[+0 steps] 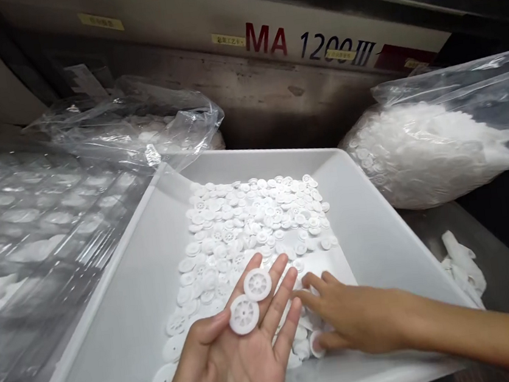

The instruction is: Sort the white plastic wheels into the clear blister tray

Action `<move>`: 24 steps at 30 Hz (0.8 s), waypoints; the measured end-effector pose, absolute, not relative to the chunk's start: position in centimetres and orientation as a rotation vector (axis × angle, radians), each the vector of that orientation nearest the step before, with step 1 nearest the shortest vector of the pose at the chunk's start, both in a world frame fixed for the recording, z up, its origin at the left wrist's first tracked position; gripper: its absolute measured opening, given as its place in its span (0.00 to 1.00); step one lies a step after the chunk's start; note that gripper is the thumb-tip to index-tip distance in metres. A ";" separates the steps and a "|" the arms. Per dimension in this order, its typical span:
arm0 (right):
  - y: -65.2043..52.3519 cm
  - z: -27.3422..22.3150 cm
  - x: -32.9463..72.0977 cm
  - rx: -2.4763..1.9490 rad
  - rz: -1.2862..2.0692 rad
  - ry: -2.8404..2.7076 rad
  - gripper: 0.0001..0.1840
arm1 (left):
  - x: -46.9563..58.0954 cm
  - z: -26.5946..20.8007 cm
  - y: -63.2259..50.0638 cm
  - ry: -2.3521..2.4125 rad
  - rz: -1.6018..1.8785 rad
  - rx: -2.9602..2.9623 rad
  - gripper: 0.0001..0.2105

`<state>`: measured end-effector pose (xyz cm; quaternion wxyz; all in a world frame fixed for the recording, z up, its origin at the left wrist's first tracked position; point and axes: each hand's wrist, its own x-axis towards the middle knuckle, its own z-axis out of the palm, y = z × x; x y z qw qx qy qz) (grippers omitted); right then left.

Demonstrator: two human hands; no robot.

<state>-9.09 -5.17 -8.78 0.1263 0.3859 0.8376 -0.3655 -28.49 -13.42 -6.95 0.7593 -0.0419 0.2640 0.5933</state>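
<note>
At six o'clock of the grey tray [379,232], palm up above the pile: one left hand [240,364], fingers spread and not closed, carrying two white spoked wheels, the upper wheel [258,284] on the fingers and the lower wheel [244,314] beside the thumb, rims meeting. Flat palm presumably chosen so that both spoked faces lie in sight; thumb at the lower rim probably a stop against sliding. At four o'clock: one right hand [361,320], palm down, fingers bent among the wheels, thumb at a white disc [316,343]; whether it grips that disc, cannot tell. From the centre towards twelve and seven: loose pile of wheels [257,215], many lying flat, kept together, it seems, by the sloping walls. At two o'clock, outside the rim: clear bag [434,152] full of small white pieces, likely set close for easy reach. At eleven: second clear bag [146,123], slack, contents partly hidden. At nine to ten: plastic-covered white pieces [31,210], blurred. At twelve, behind: machine panel [197,13] lettered MA 1200 III.
</note>
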 end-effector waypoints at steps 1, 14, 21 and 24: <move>-5.8 -9.7 -9.5 1.039 -1.071 2.398 0.27 | -28.3 -6.8 -13.5 0.602 1.296 -0.103 0.43; -2.9 -5.9 -8.6 0.876 -1.204 2.484 0.07 | -27.9 -6.6 -13.4 0.704 1.341 -0.126 0.31; -3.3 -2.5 -10.9 1.077 -1.581 2.683 0.11 | -27.2 -6.3 -13.3 0.652 1.364 -0.176 0.29; -4.5 -3.7 -11.9 1.120 -1.594 2.716 0.10 | -27.0 -6.4 -13.1 0.586 1.367 -0.224 0.29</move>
